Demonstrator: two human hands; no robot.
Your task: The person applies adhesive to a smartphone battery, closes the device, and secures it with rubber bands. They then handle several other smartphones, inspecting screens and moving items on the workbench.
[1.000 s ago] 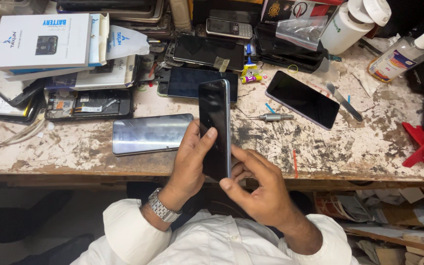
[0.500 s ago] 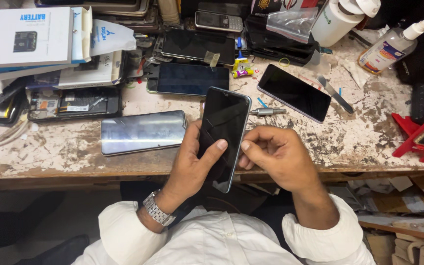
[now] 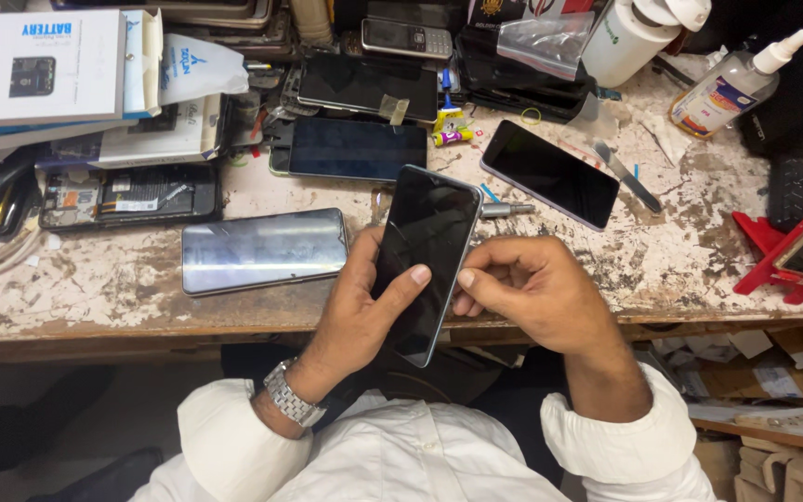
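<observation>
My left hand grips a black smartphone with a dark screen, thumb lying across the glass, over the front edge of a worn workbench. My right hand is curled beside the phone's right edge, fingertips pinched together and touching that edge; I cannot tell whether it holds anything small. A metal watch sits on my left wrist. Just beyond the phone's top a small screwdriver lies on the bench.
A silver phone back lies left of my hands. Other phones and screens lie further back, with an opened phone, white boxes, a spray bottle, a white bottle and a red stand at the right.
The phone turned from edge-on to screen facing up and tilted right. My right hand left the phone's bottom and moved to its right edge, fingers pinched.
</observation>
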